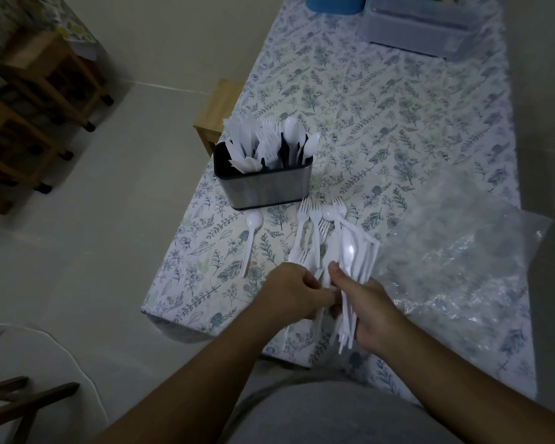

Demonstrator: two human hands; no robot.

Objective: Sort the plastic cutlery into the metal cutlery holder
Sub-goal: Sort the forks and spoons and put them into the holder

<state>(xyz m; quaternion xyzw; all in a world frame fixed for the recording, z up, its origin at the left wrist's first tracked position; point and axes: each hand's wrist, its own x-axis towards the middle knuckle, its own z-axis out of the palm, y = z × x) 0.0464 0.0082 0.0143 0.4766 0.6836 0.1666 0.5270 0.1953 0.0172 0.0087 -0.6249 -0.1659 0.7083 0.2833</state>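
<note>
The metal cutlery holder (271, 187) stands near the table's left edge, with white plastic knives at its left, forks in the middle and spoons at its right. My right hand (369, 307) grips a bundle of white plastic cutlery (350, 261) by the handles, a spoon on top. My left hand (293, 291) pinches handles at the bundle's left side. Several loose forks (311, 219) fan out on the table just beyond my hands. A single white spoon (250, 241) lies apart, in front of the holder.
A crumpled clear plastic bag (462, 248) lies to the right on the floral tablecloth (382, 116). A clear lidded box (420, 27) and a blue object (334, 3) sit at the far end. A wooden stool (217, 113) and wooden shelves (36, 100) stand left of the table.
</note>
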